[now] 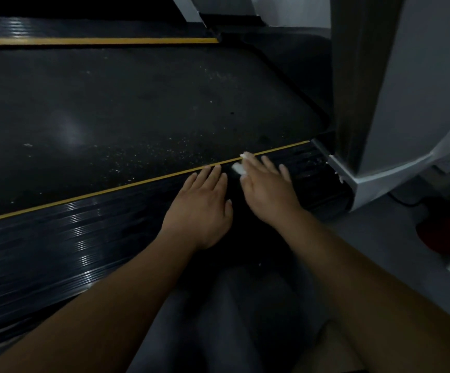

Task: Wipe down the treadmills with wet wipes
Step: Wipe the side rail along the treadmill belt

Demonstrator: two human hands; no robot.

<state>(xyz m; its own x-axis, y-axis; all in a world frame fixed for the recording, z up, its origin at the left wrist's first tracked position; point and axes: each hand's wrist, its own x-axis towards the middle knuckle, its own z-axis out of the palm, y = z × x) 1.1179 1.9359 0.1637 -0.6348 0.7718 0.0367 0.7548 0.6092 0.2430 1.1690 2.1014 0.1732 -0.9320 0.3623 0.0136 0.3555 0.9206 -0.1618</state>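
Grit on the belt (pixel 164 103) may smear onto the rail (pixel 84 232), or the wipe (pixel 238 168) slip free there, as the right hand (pixel 268 187) merely presses it flat-fingered while the left hand (pixel 202 208) lies flat, empty.

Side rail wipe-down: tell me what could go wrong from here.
1. The wipe is bunched small under the right hand, so it may slip out or skip grooves of the side rail.
2. White specks on the belt beside the yellow stripe could get dragged onto the rail.
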